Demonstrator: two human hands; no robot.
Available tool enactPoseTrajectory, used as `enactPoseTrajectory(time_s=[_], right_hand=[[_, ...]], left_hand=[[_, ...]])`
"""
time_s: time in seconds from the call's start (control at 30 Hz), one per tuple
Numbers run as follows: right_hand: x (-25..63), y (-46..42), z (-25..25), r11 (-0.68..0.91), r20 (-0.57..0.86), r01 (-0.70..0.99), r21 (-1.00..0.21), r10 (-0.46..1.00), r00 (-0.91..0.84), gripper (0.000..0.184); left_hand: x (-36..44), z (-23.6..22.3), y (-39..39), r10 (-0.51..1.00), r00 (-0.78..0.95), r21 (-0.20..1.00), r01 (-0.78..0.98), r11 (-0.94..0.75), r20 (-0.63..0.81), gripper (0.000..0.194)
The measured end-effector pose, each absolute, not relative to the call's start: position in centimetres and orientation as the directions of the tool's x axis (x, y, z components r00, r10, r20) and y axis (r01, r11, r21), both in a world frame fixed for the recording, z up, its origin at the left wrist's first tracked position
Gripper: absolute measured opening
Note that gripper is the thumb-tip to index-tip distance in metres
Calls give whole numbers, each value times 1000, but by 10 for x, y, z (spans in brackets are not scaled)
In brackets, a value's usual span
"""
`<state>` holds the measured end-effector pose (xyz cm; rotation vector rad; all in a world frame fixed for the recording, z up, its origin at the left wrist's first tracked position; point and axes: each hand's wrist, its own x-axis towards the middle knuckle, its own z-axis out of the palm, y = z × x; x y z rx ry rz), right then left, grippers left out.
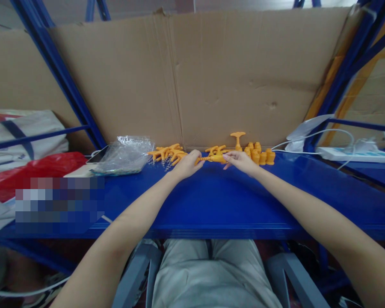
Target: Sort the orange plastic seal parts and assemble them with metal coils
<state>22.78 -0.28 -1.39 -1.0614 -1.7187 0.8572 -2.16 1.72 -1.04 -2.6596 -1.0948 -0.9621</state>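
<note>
My left hand [188, 166] and my right hand [241, 161] are closed on opposite ends of one orange plastic part [215, 158], which stretches level between them over the blue table. It has a thin rod-like section toward the left and a wider body toward the right; its exact kind is too small to make out. Left of my left hand lies a pile of branching orange pieces [167, 152], with small metal-looking springs or screws [167, 164] by it. More orange pieces [216, 149] lie behind the held part. Beyond my right hand stand several orange cup-like parts [262, 157] and an upright T-shaped orange piece [238, 139].
Clear plastic bags [126, 155] lie on the left of the blue table [218, 201]. A cardboard sheet [244, 77] walls off the back between blue posts. On the right are a white power strip [356, 155] and cables. A red bag [41, 169] sits far left.
</note>
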Motion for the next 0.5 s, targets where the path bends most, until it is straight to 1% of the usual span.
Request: enactPoseTrajectory(time_s=[0.13,0.27,0.3,0.4,0.43,0.5], right_hand=[[228,-4,-13,353,299,261,-899,927,-226,25],[233,-1,-14,402,329,214,-890,893,-306,45],[234,-1,-14,409,336,205,-889,888,-313,45],[231,-6,-12,391,321,202,-898,896,-306,33],[229,-8,-10,375,305,205,-904,903,-303,33],[226,-12,-8,328,263,208,-921,921,-288,39]], left_hand=[[-20,-11,16,623,521,117,705,-699,584,8],[-20,-9,15,622,524,103,712,-695,582,9],[-20,-8,14,620,524,99,712,-695,584,9],[-21,-6,14,601,522,79,712,-698,606,9],[-21,-6,13,591,524,68,710,-700,614,9],[-20,-5,12,571,532,44,707,-706,625,9]])
